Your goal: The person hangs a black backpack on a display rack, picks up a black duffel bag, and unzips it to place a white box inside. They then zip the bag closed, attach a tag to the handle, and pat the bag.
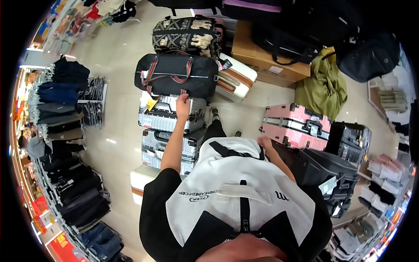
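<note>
My left hand (182, 105) reaches forward, its fingers curled at the near edge of a black duffel bag (203, 78) by the end of a striped strap. Red, grey and dark stripes run along the bag's handles (176, 79). The bag rests on top of a silver hard-shell suitcase (170, 120), with a yellow tag (152, 104) hanging at its left. Close to my waist, my right hand (264, 142) is loosely closed beside my white shirt, and no object shows in it. A pink suitcase (297, 126) stands to the right of that hand.
Beyond the duffel is an elephant-patterned bag (185, 35). A white suitcase (238, 78) and a cardboard box (262, 65) stand ahead. An olive cover (323, 87) lies to the right. Racks of dark clothes (80, 192) line the left; a black suitcase (327, 168) is nearby right.
</note>
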Demonstrator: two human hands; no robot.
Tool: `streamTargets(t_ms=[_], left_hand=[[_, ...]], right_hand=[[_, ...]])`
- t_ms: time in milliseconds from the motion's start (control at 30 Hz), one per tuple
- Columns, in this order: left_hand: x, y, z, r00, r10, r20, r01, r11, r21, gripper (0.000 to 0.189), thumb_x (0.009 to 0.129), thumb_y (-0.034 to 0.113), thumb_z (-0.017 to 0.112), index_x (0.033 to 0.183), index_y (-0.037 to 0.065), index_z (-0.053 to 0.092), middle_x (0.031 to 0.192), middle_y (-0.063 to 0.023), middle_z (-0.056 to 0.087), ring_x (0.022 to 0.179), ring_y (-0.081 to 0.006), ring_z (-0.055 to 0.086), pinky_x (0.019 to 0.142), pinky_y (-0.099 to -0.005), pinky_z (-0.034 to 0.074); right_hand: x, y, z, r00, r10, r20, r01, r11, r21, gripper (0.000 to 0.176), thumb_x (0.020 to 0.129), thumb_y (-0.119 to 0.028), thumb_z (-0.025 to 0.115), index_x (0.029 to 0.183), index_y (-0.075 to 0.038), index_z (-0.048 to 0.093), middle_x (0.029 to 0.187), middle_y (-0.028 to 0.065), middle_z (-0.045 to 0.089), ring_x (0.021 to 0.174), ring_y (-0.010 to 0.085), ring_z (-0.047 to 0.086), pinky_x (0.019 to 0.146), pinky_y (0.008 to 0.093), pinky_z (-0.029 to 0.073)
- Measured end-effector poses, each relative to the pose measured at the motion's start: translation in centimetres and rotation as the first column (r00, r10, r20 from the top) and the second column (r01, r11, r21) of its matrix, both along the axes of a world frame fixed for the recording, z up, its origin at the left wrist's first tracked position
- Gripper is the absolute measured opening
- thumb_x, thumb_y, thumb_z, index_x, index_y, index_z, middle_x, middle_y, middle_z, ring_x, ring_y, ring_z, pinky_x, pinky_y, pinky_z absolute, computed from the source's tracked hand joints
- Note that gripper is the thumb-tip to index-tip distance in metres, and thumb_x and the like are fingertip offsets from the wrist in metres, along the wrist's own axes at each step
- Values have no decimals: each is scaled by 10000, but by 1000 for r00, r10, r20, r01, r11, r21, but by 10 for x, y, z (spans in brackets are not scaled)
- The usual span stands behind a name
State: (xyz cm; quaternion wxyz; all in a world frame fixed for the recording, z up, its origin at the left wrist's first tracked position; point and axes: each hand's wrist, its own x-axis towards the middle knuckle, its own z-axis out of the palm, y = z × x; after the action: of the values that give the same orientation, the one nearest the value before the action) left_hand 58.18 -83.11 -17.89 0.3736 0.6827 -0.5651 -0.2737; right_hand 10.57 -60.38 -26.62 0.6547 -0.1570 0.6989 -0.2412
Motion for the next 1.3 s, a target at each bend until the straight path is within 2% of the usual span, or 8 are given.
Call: streamTargets(t_ms=[67, 133, 267, 400, 467, 867, 1100, 1300], left_hand=[[12, -5, -4, 948, 199, -247, -195, 980, 43, 268, 825, 72, 605, 1087, 18, 588, 904, -66, 625, 799, -161, 589, 705, -291, 485], [19, -20, 17, 724, 538, -432, -355, 827, 435, 422, 814, 133, 644, 1204, 37, 513, 926, -60, 629, 795, -169, 592, 715, -253, 484], [37, -53, 15, 664, 667, -339, -373, 687, 623, 503, 817, 399, 675, 1177, 100, 493, 1101, -64, 527, 1003, -211, 528, 769, -474, 513], [52, -77, -9, 611, 615, -499, -151, 709, 689, 509, 805, 407, 695, 1124, 71, 483, 961, -86, 567, 815, -226, 564, 638, -482, 500], [51, -80, -25, 578, 689, -437, -297, 676, 674, 361, 811, 347, 715, 943, 75, 517, 774, -70, 581, 573, -180, 555, 498, -355, 489], [53, -64, -48, 610, 551, -569, -257, 817, 516, 341, 906, 328, 663, 816, 75, 452, 620, -39, 525, 488, -136, 505, 380, -286, 392], [8, -22, -50, 818, 493, -298, -408, 861, 304, 476, 989, 422, 479, 997, -48, 550, 889, -190, 612, 816, -294, 566, 802, -378, 445], [-25, 51, -80, 993, 116, 25, -118, 938, 327, 424, 814, 76, 517, 1210, -72, 498, 1118, -290, 569, 1057, -446, 532, 958, -455, 409]], right_hand=[[8, -11, 30, 998, 42, -41, -41, 998, 38, 153, 849, -179, 531, 895, -110, 661, 749, -1, 617, 701, 106, 567, 581, 279, 432], [12, -30, 38, 994, 102, -27, -101, 994, 29, 181, 864, -188, 505, 926, -119, 661, 770, -12, 610, 693, 105, 559, 600, 275, 449], [26, -95, 23, 979, 201, -11, -201, 973, -111, 228, 893, -207, 469, 1005, -124, 649, 866, -15, 624, 778, 104, 570, 682, 273, 463], [85, -195, 87, 978, 200, -53, -207, 957, -202, 209, 946, -215, 484, 1038, -109, 638, 894, -14, 632, 807, 96, 592, 710, 255, 491], [115, -234, 112, 968, 245, -51, -249, 938, -240, 205, 952, -220, 488, 1045, -111, 635, 939, -16, 634, 846, 97, 600, 745, 253, 491], [206, -292, 104, 839, 542, -50, -543, 826, -150, 176, 917, -197, 514, 1020, -113, 630, 880, -13, 613, 754, 87, 568, 626, 230, 477], [131, -208, 41, 921, 382, -75, -382, 924, 17, 196, 924, -260, 515, 1024, -136, 629, 863, -19, 619, 707, 89, 587, 615, 252, 497], [54, -44, -6, 991, 45, -125, -30, 993, 117, 177, 892, -257, 549, 887, -126, 668, 805, 15, 621, 686, 127, 590, 573, 281, 495]])
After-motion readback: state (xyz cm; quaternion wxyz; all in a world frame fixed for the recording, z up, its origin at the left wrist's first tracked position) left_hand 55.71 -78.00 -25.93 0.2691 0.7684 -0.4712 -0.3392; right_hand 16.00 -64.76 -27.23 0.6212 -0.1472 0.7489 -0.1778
